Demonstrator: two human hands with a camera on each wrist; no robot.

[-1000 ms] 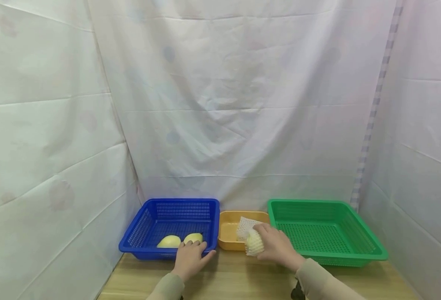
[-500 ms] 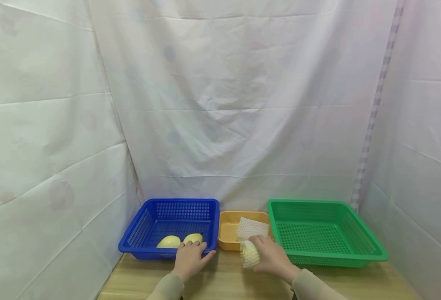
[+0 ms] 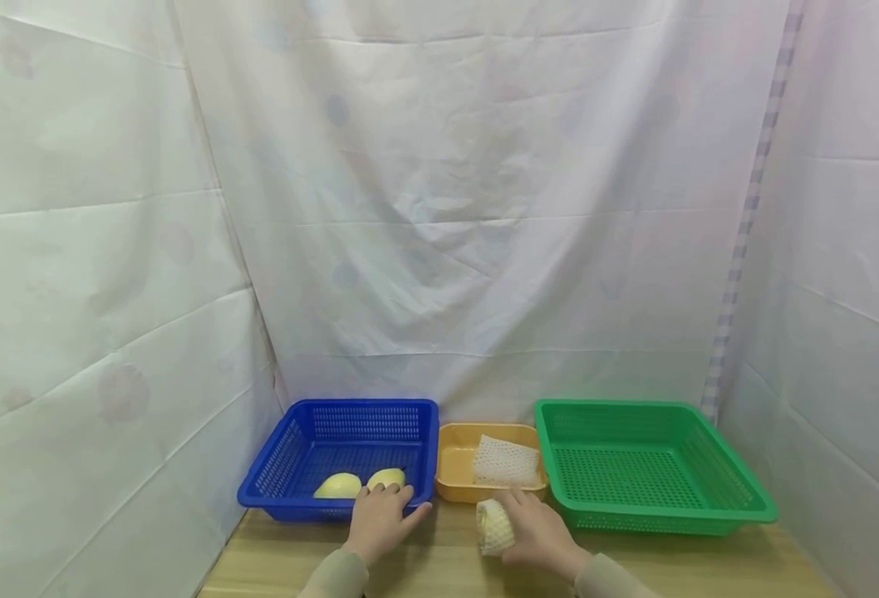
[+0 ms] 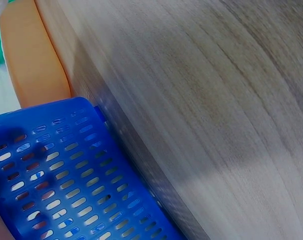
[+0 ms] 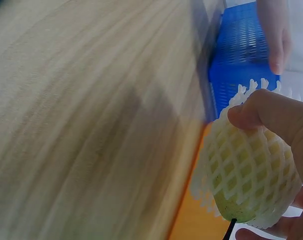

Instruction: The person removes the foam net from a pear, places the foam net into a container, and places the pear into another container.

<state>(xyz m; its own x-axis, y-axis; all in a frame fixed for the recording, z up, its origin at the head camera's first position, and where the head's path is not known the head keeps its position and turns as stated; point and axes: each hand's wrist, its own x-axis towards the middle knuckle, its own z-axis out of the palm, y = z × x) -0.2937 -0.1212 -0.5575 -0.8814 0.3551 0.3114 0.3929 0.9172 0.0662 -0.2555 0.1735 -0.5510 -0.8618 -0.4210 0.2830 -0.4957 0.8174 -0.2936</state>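
Observation:
My right hand (image 3: 542,531) grips a yellow-green pear (image 5: 236,207) wrapped in a white foam net (image 3: 495,528), held above the wooden table in front of the yellow tray. In the right wrist view the thumb presses the net near one end, and a dark stem sticks out at the other. My left hand (image 3: 381,523) rests over the front rim of the blue basket (image 3: 365,404), its fingertips hidden behind the rim. Just beyond those fingers lie two bare pears, one pear (image 3: 338,485) at the left and another pear (image 3: 386,477) partly covered by the hand.
Between the two baskets stands the yellow tray (image 3: 456,457) with a loose white foam net (image 3: 505,462) in it. A green basket (image 3: 664,512) is on the right. White cloth (image 3: 477,208) hangs behind and on both sides. Wooden table (image 3: 439,565) runs along the front.
My right hand has brought the netted pear slightly left and nearer to me, away from the tray. The loose net in the tray now shows more fully. The left hand stays put.

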